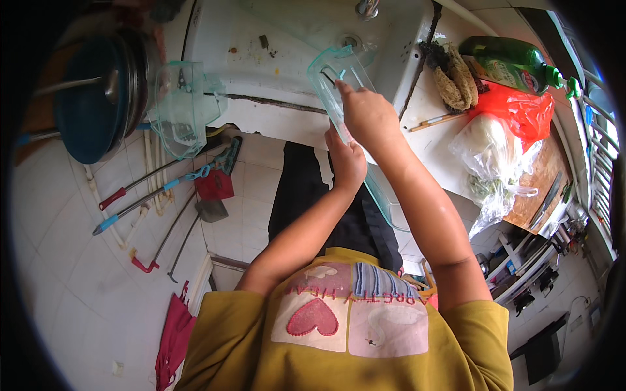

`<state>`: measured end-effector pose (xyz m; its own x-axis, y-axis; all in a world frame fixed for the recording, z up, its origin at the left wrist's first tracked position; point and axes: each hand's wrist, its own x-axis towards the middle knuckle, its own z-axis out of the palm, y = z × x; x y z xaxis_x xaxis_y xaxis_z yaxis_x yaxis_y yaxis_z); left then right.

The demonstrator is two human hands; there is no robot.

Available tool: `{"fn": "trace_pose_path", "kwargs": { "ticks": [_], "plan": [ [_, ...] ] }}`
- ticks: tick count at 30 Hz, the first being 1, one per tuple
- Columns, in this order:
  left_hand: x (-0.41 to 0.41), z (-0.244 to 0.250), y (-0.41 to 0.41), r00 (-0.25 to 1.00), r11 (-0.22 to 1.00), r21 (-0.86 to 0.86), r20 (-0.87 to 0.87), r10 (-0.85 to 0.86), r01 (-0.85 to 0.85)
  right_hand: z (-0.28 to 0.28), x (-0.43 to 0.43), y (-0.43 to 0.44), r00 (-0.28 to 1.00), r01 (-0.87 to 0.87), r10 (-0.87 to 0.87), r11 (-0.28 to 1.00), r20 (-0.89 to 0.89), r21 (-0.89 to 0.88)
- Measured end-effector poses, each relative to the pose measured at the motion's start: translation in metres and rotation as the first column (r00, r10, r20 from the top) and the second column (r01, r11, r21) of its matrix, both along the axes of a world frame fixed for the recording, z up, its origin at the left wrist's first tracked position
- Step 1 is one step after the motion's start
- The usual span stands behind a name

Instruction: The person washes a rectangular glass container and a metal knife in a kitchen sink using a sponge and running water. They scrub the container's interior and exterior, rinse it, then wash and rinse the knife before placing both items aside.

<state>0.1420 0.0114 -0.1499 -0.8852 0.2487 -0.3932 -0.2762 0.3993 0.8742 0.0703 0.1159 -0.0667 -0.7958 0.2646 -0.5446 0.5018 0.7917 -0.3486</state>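
Observation:
My left hand (346, 159) grips the edge of a long, clear, greenish plastic tray (384, 198), which slants from the sink's front edge down before my body. Over the tray's upper part is my right hand (369, 115), its index finger stretched along a thin dark implement (326, 76) that reaches inside the tray. What the implement is cannot be told, and its grip is partly hidden by the hand. The tray's far end overhangs the white sink (279, 90), near the drain (350, 41). Dark and yellow bits of debris lie in the basin.
A clear plastic rack (181, 117) stands left of the sink beside pan lids (90, 102). On the right counter lie loofah scrubbers (455, 80), chopsticks (437, 121), a green detergent bottle (508, 63), a red plastic bag (518, 110) and a knife (547, 198) on a cutting board (530, 207).

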Motion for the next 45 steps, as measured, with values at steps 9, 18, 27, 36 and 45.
{"fn": "trace_pose_path", "kwargs": {
  "ticks": [9, 18, 27, 36, 45],
  "plan": [
    [-0.009, 0.013, 0.008, 0.983, 0.955, 0.286, 0.184, 0.029, -0.082, -0.013, 0.024, -0.012, 0.914, 0.369, -0.381, 0.924, -0.139, -0.104],
    [0.010, 0.000, 0.007, 0.943, 0.942, 0.191, 0.245, 0.226, -0.276, -0.025, 0.033, -0.012, 0.712, 0.611, -0.693, 0.692, -0.114, -0.384],
    [0.002, 0.008, 0.004, 0.629, 0.350, 0.567, 0.773, 0.088, -0.746, -0.040, 0.026, -0.039, 0.716, 0.531, -0.674, 0.695, -0.182, -0.486],
    [-0.015, 0.041, 0.012, 0.992, 0.996, -0.012, 0.095, -0.084, 0.086, -0.031, 0.024, -0.025, 0.844, 0.425, -0.514, 0.814, -0.151, -0.395],
    [0.003, 0.010, 0.010, 0.965, 0.970, 0.137, 0.198, 0.172, -0.200, -0.045, 0.031, -0.020, 0.751, 0.532, -0.649, 0.702, -0.119, -0.472]
  ]
}}
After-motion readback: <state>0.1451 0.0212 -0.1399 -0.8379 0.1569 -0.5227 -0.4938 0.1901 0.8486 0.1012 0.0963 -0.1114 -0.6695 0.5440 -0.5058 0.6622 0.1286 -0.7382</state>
